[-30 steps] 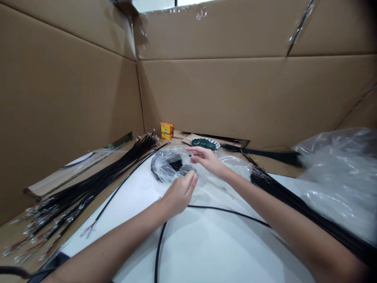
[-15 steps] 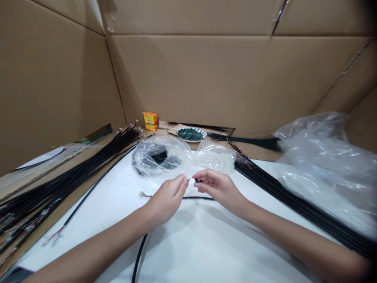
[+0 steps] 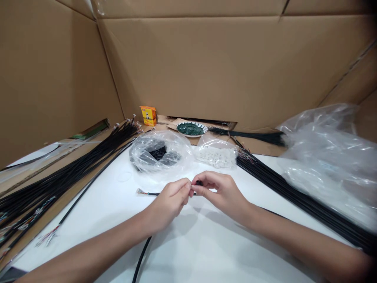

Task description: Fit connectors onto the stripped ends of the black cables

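My left hand (image 3: 173, 198) is closed in a pinch, and a black cable (image 3: 141, 257) runs up from the table's front edge into it. The end it holds is hidden by the fingers. My right hand (image 3: 222, 192) pinches at the same spot, fingertips touching the left ones. Against its curled fingers shows a small black piece (image 3: 199, 182), like a short sleeve. Behind the hands a black cable end (image 3: 153, 193) with stripped, fanned wires lies on the white table (image 3: 103, 212).
Black cables (image 3: 73, 169) lie bundled at left, more cables (image 3: 282, 192) at right. Behind the hands are a clear bag of black parts (image 3: 159, 151), a bag of white parts (image 3: 216, 153), a plate with green contents (image 3: 204, 129) and an orange box (image 3: 148, 115). Plastic bags (image 3: 330, 157) heap up right.
My two hands have come together, so the fingertips now touch and the small pale tip at my left thumb is covered. The view has tilted slightly downward.
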Demonstrator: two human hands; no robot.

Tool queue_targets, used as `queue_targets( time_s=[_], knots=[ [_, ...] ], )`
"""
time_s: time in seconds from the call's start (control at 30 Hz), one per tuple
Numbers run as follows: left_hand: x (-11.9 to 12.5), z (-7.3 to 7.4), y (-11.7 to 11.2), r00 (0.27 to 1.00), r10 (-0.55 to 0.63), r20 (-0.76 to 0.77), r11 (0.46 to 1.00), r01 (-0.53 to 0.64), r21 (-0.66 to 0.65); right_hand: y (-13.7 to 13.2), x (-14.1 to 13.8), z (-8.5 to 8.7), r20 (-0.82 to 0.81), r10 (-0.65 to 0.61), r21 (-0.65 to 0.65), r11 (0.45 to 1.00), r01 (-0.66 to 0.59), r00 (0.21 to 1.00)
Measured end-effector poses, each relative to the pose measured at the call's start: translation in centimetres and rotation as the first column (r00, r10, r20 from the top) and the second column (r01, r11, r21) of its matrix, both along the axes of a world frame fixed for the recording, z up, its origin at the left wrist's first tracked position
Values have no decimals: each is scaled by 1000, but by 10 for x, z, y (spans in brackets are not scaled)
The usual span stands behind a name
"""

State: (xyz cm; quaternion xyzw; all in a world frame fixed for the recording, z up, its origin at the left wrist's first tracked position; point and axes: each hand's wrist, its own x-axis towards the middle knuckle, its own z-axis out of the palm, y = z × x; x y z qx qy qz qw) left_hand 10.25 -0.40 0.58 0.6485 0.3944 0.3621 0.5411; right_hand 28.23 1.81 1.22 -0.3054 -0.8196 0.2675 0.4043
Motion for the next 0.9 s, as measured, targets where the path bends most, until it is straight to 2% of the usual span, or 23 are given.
queue_targets(
  time_s=[0.07, 0.13, 0.2, 0.27, 0.4, 0.5, 0.6, 0.67, 0.8, 0.9],
  knots=[
    [1, 0, 1, 997, -10, 71, 994, 18, -111, 1, 0, 1, 16, -1, -12, 1000, 1, 1000],
    [2, 0, 3, 996, -7, 86, 987, 21, -161, 2, 0, 1, 29, -23, 10, 1000, 23, 999],
    [4, -1, 6, 997, -8, 72, 990, 18, -138, 4, 0, 0, 31, -42, 28, 999, 42, 999],
    [4, 0, 8, 997, -17, 81, 993, 27, -114, 5, 0, -3, -5, -39, -12, 999, 39, 999],
    [4, 0, 11, 992, -38, 121, 989, 55, -136, 5, -1, -6, -207, -8, -262, 964, -47, 978],
    [2, -2, 10, 999, -26, 29, 1000, 26, 18, 3, -3, -4, -308, -2, -387, 914, -123, 951],
    [2, -2, 7, 998, 25, -60, 983, -13, 184, 0, -5, 1, -366, -2, -443, 880, -172, 930],
    [2, 0, 6, 999, 25, -27, 985, -20, 171, -1, -6, 3, -391, -13, -449, 875, -178, 920],
    [1, 3, 6, 994, -8, 111, 998, 2, 55, 0, -5, 2, -399, -33, -439, 884, -159, 917],
    [-1, 8, 4, 990, -1, 139, 998, -8, 62, 4, -2, -2, -376, -57, -426, 897, -118, 925]
  ],
)
